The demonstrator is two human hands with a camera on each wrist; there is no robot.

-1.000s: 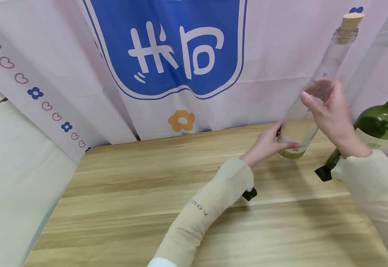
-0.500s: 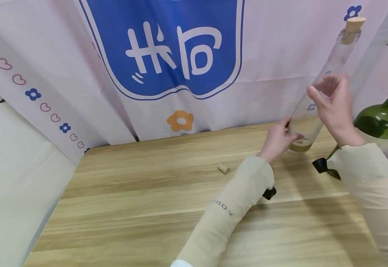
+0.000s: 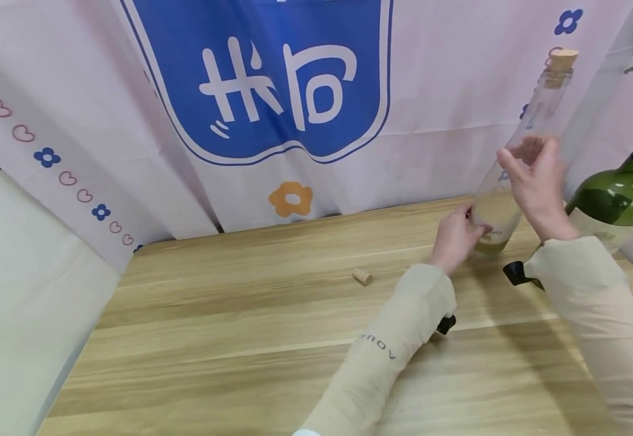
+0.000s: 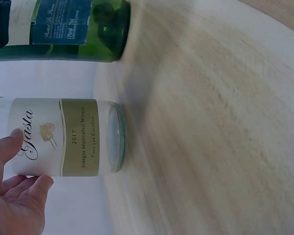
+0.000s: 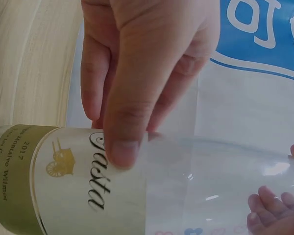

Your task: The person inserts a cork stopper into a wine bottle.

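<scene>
A tall clear glass wine bottle (image 3: 493,209), its mouth stopped with a cork (image 3: 561,60), is upright at the table's back right. My left hand (image 3: 454,237) grips its lower part, thumb on the front of the white and olive label (image 4: 78,137) in the left wrist view. Higher up, my right hand (image 3: 541,188) curls round the body, thumb at the near side and fingers seen through the glass. In the right wrist view the left hand (image 5: 142,73) fills the foreground, and right-hand fingers (image 5: 269,213) show at the right edge.
A green wine bottle (image 3: 616,197) stands just right of the clear one, partly behind the right forearm. A small loose cork (image 3: 362,277) lies on the wooden table (image 3: 229,315). A printed cloth (image 3: 436,121) hangs behind the table's back edge.
My left hand and the clear bottle's base have shifted right, uncovering the loose cork on the table. The bottle's corked top sits lower in the view. Both hands keep their hold.
</scene>
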